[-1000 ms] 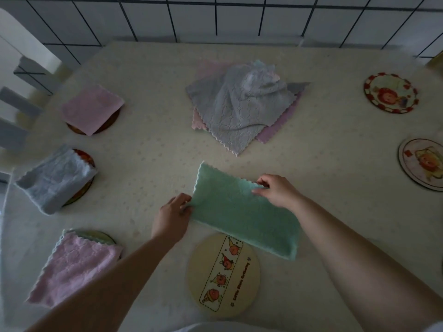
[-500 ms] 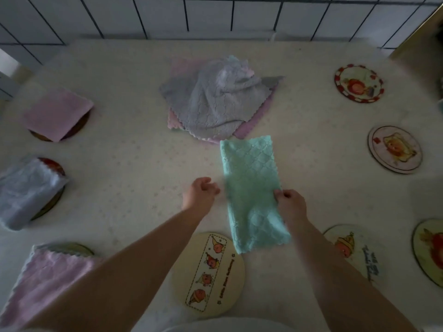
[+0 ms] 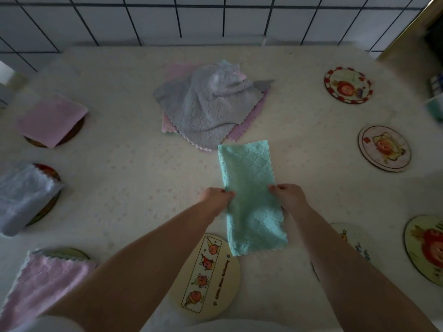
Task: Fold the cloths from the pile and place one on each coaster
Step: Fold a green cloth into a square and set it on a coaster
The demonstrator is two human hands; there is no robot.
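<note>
A green cloth [image 3: 249, 188], folded into a long strip, lies lengthwise on the table in front of me. My left hand [image 3: 217, 196] pinches its left edge at mid-length and my right hand [image 3: 288, 197] pinches its right edge opposite. Its near end overlaps the top of a cream round coaster [image 3: 208, 279] with cartoon figures. The pile of cloths [image 3: 208, 104], grey on top with pink and purple beneath, sits just beyond the strip's far end.
Three coasters at the left carry folded cloths: pink [image 3: 50, 121], pale blue [image 3: 24, 195], pink [image 3: 45, 281]. Bare picture coasters lie at the right [image 3: 347, 85], [image 3: 383, 149], [image 3: 424, 250], and one [image 3: 352, 238] is partly under my right forearm. A tiled wall [image 3: 215, 17] backs the table.
The green strip was turned from lying slantwise to lengthwise. My left hand let go of it midway and now grips its left edge; my right hand holds the right edge.
</note>
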